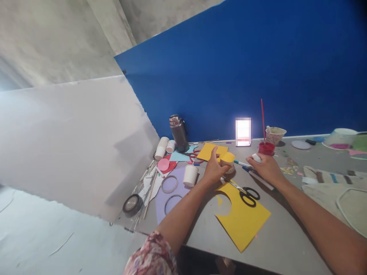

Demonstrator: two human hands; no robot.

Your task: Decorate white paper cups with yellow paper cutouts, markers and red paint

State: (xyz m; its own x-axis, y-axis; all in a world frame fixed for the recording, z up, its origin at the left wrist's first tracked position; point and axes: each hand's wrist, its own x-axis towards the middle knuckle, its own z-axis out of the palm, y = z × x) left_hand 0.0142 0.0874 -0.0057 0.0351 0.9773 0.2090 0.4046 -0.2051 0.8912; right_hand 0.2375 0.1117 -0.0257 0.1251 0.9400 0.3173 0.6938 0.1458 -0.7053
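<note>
Near the middle of the table, my left hand curves round a small cup, its thumb against the near side. A yellow paper piece lies over the cup's top. To the right, my right hand rests low over the table, fingers closed on a small white object whose kind I cannot make out. Black-handled scissors lie between my forearms, partly on a yellow sheet with a round cutout. Pens lie between the two hands.
On the left are a white paper cup, a purple sheet, tape, and a steel flask. Behind stand a red paint pot with a brush and a patterned cup. Cloth lies right; a blue panel rises behind.
</note>
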